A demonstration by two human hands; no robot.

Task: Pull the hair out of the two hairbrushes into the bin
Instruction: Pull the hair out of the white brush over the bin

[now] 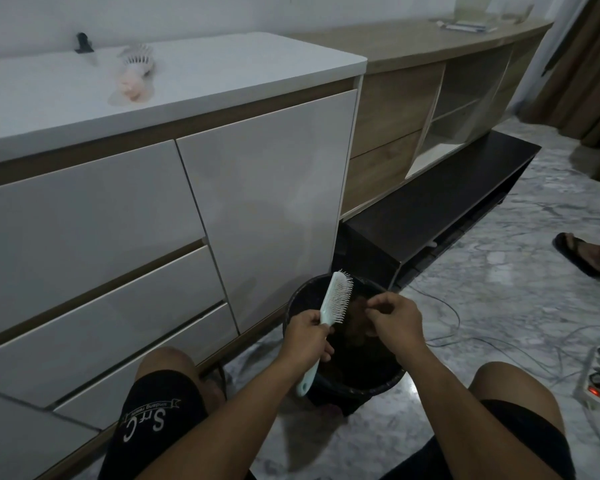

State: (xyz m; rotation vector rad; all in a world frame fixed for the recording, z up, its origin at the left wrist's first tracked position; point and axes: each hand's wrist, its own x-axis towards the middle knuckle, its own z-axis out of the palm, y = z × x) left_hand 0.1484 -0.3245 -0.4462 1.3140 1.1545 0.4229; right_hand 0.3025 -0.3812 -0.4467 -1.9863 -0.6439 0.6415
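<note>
A pale mint hairbrush (333, 299) stands tilted over a black bin (303, 289) on the floor, bristles facing right. My left hand (305, 336) grips it just below the head. My right hand (394, 318) hovers over the bin to the right of the bristles, fingertips pinched together on a wisp of hair. Brown hair (355, 318) lies inside the bin under my hands. A second hairbrush (136, 69), pink and white, lies on the white cabinet top at the upper left, blurred.
A white cabinet (153, 220) with drawers stands to the left of the bin. A dark low bench (440, 209) runs behind it. Cables and a power strip (591, 386) lie on the marble floor at right. Another person's sandalled foot (581, 252) is at the far right.
</note>
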